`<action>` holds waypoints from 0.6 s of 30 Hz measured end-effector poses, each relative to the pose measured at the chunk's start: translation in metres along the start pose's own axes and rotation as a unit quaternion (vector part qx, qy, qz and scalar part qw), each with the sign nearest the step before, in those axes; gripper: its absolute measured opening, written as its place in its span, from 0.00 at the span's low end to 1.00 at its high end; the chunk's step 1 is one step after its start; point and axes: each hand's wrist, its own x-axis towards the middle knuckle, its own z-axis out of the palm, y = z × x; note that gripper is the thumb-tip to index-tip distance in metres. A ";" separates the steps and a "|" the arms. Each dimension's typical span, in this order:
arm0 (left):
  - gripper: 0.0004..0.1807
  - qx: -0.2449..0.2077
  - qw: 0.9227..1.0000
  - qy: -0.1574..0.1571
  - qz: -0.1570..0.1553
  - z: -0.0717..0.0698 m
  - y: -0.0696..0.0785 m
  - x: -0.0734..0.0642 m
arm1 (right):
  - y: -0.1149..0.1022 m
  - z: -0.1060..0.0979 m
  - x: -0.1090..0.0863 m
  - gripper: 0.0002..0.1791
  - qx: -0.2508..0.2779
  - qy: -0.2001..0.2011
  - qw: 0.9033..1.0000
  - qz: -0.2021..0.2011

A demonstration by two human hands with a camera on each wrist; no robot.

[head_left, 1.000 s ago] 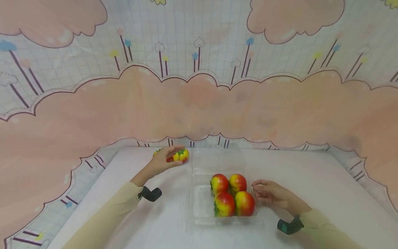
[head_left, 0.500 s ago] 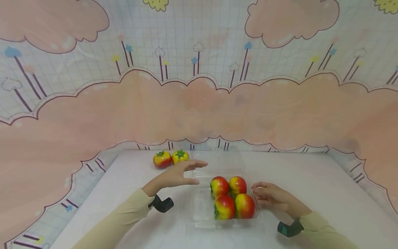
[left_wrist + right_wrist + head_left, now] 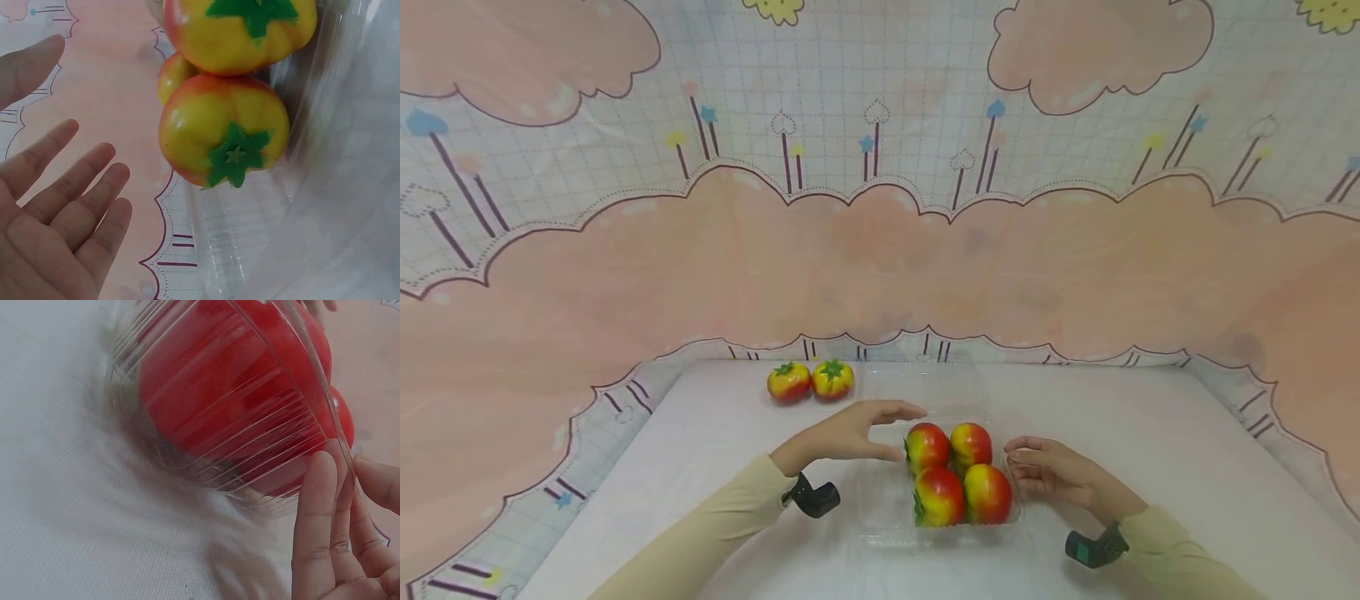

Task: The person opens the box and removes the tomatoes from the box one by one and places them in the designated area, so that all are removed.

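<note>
Several red-and-yellow fruits with green star-shaped tops (image 3: 938, 497) sit in the right part of a clear plastic box (image 3: 880, 508). My left hand (image 3: 850, 432) hovers over the box's left side, thumb and fingers spread, with nothing in it. In the left wrist view its fingers stand apart from the nearest fruit (image 3: 225, 131). On the opposite side, my right hand (image 3: 1052, 475) pinches the box's rim between thumb and fingers, as the right wrist view shows along the ribbed wall (image 3: 287, 437).
Two more such fruits, one (image 3: 789, 382) beside the other (image 3: 832, 380), stand at the back left of the white table (image 3: 1150, 433). The box's clear lid (image 3: 917, 385) lies folded back behind it. A patterned cloth (image 3: 880, 258) hangs behind the table.
My left hand has moved from the two back fruits toward the right and nearer, over the box, holding nothing. My right hand keeps its place at the box's rim.
</note>
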 end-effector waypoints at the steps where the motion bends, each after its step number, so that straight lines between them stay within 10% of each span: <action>1: 0.32 0.001 1.000 -0.001 -0.003 0.002 -0.001 0.001 | 0.001 0.000 0.000 0.05 0.000 0.000 1.000 0.001; 18: 0.32 0.001 1.000 -0.001 -0.008 0.005 -0.016 0.018 | -0.001 0.001 0.002 0.09 -0.033 0.056 0.998 0.019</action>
